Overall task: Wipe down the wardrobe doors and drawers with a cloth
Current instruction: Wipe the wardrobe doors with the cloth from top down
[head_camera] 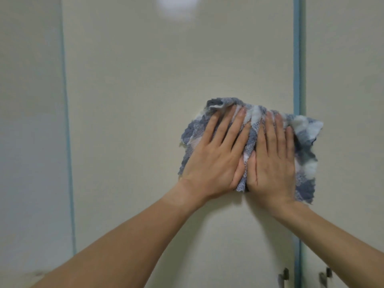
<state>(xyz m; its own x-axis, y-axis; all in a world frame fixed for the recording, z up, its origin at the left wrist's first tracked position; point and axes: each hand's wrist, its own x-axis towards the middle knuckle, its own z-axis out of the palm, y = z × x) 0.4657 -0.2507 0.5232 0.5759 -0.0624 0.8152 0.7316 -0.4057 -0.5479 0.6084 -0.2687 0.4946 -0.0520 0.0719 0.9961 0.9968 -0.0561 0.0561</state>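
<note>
- Both palms are flat on the cloth [305, 156], left hand [216, 154] and right hand [272, 161] side by side with the thumbs almost meeting.
- The fingers [234, 129] are straight and a little fanned out. They press the fabric, not pinching or gripping it.
- The cloth is pinned against the cream wardrobe door [166, 80]. It's rumpled just past the fingertips, and its far edge sticks out beyond the right little finger, over the blue strip [299, 59] between doors.
- Looks like mid-wipe on the upper panel to me, with loads of door off to the thumb-less side of the left hand not obviously covered yet.
- My tip: smooth out that bunched bit ahead of the fingertips so the whole cloth contacts the door, then press evenly through the palms.
- Go in overlapping passes, and run along the blue strip on purpose since grime probably collects there.
- The handles [283, 276] sit way down below the wrists, so I'd save those and the drawers for last.
</note>
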